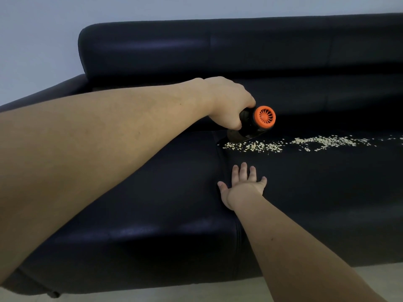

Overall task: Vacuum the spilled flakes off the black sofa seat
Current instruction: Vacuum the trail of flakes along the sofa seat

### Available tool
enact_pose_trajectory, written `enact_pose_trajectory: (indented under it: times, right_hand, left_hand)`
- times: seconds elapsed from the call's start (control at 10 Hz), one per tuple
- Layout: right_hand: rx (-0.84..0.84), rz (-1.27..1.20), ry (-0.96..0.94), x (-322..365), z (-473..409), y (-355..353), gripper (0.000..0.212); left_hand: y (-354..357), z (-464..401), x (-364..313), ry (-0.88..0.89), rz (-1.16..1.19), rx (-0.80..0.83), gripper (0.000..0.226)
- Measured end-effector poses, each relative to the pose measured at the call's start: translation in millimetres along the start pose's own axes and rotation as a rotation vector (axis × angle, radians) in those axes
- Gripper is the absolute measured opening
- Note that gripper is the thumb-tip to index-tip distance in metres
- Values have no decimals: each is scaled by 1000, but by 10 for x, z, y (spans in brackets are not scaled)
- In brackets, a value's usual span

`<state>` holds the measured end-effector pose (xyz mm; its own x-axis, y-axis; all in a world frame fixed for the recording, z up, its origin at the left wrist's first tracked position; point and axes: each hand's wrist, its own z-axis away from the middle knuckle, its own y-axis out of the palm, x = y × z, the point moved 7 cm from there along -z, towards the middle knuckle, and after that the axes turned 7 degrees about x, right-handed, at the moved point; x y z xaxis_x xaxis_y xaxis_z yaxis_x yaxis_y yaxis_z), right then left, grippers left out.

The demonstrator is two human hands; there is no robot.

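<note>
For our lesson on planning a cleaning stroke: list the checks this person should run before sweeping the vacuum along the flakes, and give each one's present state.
1. Left hand grips the vacuum firmly: ok, fingers wrap its body.
2. Nozzle sits at the start of the flakes: ok, it meets their left end by the seat seam.
3. Right hand is out of the sweep path: ok, it lies flat on the seat, nearer the camera than the trail.
4. Path rightward is free of other things: ok, only flakes show.
5. Vacuum is switched on: cannot tell.
6. Trail's far end is in sight: not ok, it runs off the right edge.
</note>
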<state>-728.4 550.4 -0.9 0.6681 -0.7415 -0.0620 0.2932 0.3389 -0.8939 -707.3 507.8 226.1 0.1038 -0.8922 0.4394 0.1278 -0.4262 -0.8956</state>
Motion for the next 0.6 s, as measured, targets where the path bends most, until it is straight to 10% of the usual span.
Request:
enact_pose_trajectory:
  times: [0.6]
  right_hand:
    - [-19,-12,-8,-3,-5,3,76]
  left_hand:
    - [40,72,-39,-36,-24,-8,21]
